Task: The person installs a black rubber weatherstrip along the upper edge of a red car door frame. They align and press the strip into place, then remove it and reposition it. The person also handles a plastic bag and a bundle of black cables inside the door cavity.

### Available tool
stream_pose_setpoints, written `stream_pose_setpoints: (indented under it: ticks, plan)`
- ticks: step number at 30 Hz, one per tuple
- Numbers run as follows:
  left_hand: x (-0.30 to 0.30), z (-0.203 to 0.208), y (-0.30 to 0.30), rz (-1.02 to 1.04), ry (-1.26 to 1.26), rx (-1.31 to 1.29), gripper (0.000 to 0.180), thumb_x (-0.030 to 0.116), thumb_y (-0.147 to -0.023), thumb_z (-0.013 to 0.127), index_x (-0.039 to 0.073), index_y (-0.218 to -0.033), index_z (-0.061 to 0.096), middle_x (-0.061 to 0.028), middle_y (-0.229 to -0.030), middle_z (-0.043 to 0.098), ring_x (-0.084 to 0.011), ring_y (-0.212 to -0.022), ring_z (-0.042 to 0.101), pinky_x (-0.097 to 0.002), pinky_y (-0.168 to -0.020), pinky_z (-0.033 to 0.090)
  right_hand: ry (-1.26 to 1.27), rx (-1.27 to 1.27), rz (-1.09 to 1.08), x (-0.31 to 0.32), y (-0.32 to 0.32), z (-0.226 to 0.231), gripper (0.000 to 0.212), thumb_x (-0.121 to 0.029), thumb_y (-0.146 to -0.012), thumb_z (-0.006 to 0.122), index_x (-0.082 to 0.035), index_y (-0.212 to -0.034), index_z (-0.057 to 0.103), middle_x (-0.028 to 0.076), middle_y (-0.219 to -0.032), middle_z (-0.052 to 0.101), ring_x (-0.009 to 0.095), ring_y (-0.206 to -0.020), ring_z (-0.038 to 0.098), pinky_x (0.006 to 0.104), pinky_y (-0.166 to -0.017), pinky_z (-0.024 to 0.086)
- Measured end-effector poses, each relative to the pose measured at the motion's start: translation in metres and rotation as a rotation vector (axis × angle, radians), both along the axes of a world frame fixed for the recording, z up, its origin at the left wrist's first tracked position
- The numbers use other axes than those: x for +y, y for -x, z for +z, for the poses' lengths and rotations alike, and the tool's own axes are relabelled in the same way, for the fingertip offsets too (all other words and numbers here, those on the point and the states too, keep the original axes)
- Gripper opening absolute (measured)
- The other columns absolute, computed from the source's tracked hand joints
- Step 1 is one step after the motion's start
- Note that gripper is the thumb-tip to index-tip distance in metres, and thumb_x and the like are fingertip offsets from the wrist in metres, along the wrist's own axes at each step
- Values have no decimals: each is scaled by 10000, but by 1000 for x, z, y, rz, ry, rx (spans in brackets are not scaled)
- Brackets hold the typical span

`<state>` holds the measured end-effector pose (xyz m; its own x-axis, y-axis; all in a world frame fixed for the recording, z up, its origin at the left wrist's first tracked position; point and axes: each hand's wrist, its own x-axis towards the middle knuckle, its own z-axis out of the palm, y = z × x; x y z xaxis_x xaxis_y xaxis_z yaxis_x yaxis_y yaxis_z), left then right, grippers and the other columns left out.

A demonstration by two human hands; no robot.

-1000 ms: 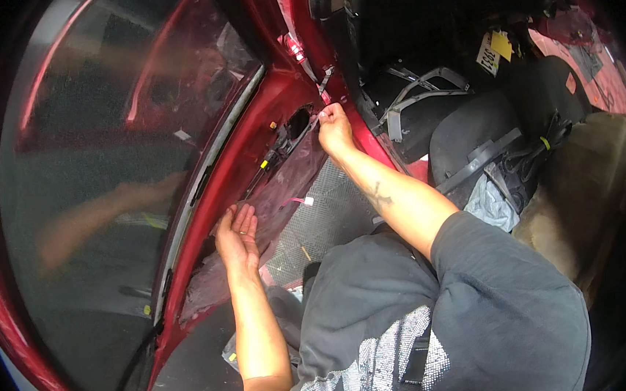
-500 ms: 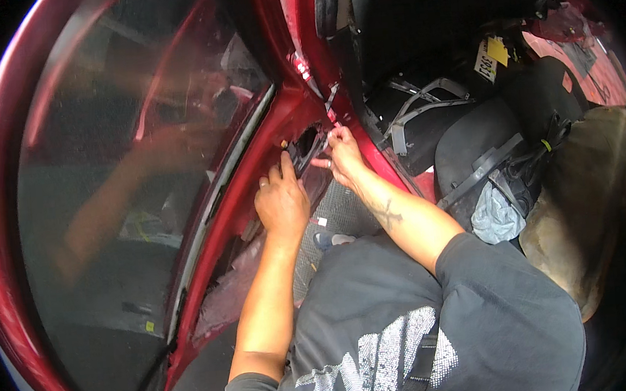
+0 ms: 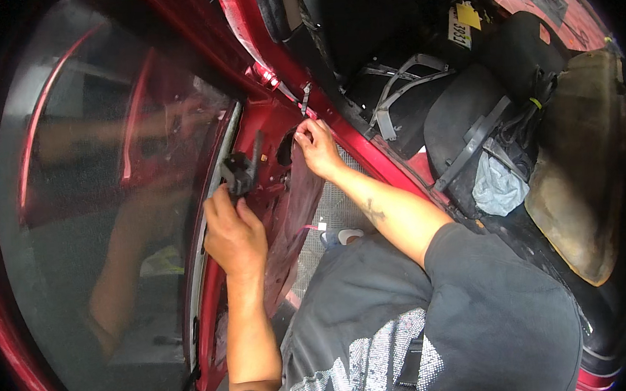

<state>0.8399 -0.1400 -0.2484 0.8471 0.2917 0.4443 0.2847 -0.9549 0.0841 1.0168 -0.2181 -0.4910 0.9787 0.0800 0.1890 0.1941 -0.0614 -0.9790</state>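
At the red car door (image 3: 253, 121)
Left hand (image 3: 235, 232) grips a black part (image 3: 240, 176) near the window's (image 3: 104, 256) edge; right hand (image 3: 317, 149) pinches translucent film (image 3: 296, 205), open space between them.

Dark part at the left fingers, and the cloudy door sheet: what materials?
Dark part: probably matte plastic, from its dull, angular body, though coated metal is possible. Cloudy door sheet: likely thin plastic film, as it creases and looks translucent.

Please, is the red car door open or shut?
Open. The red door stands angled away from the red sill, and textured gray ground shows between them.
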Motion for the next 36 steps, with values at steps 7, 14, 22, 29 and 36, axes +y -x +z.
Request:
stream_pose_setpoints:
  ticks: [7,14,22,29,36]
  plan:
    - [10,5,3,-21,36,-33,384,77,-980,743,22,-1351,660,-215,-1146,704,-481,-1037,707,-534,-851,569,156,-238,67,-7,-29,25,122,-209,-985,786,-117,-1060,758,110,-1104,659,358,-1149,602,485,-1031,502]
    - [12,8,1,10,76,-12,352,76,-977,750,0,-1314,681,-209,-1088,704,-458,-966,712,-514,-816,560,169,-222,-128,11,-19,20,277,-285,-939,857,-109,-1102,719,121,-1113,639,360,-1136,593,477,-1016,498]
    - [14,3,-3,-34,98,12,349,68,-965,768,-18,-1295,696,-197,-1052,699,-416,-923,706,-476,-796,555,3,277,-460,72,22,11,509,-440,-961,869,-56,-1153,597,273,-1290,627,501,-1359,548,590,-1158,416]
    - [16,0,-8,-68,97,6,364,46,-959,780,-35,-1304,695,-189,-1049,696,-376,-899,707,-442,-806,560,-168,334,-114,99,30,15,914,-590,-1188,334,43,-1771,24,312,-1851,12,426,-1735,5,486,-1412,58]
    - [19,1,2,-60,174,39,337,81,-989,742,3,-1311,683,-211,-1118,696,-474,-1011,709,-529,-831,564,-244,385,90,58,26,-17,1034,-721,-1149,307,28,-1770,-41,261,-1869,-35,352,-1742,-52,429,-1408,25]
